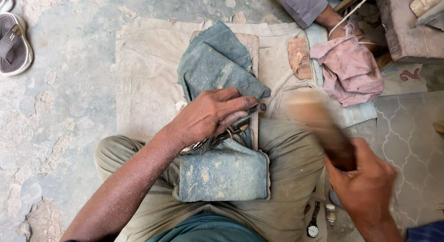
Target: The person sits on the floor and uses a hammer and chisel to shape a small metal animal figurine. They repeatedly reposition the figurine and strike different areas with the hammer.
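We note the left hand (pixel 210 114) pressed down on a folded, dusty blue-grey denim cloth (pixel 217 71) that drapes over a flat wooden block (pixel 252 43) and runs back across the lap. Its fingers are curled closed around a small metal piece (pixel 260 107) at the cloth's right edge; only the tip of that piece shows, and we cannot tell its shape. A thin metal ring (pixel 230 133) and a striped band (pixel 199 146) sit just under the palm, partly hidden.

The right hand (pixel 365 177) is clenched around the dark handle end of a wooden mallet (pixel 319 128). The mallet head is blurred, so we cannot make out its outline; it lies to the right of the metal piece, apart from it.

Under everything a beige cloth sheet (pixel 143 75) lies on the concrete floor (pixel 55 131). On the sheet's right part we record a small orange-brown rag (pixel 299 57) and a crumpled pink cloth (pixel 349 68). A red painted mark (pixel 409 74) shows on a pale surface just right of the pink cloth, partly covered. Another person's sleeve (pixel 303 5) is cut off at the top edge. A grey sandal (pixel 14 43) sits top left, cut off. By the right knee lie a wristwatch (pixel 313 226) and a small bottle (pixel 330 213), its label too small to make out.
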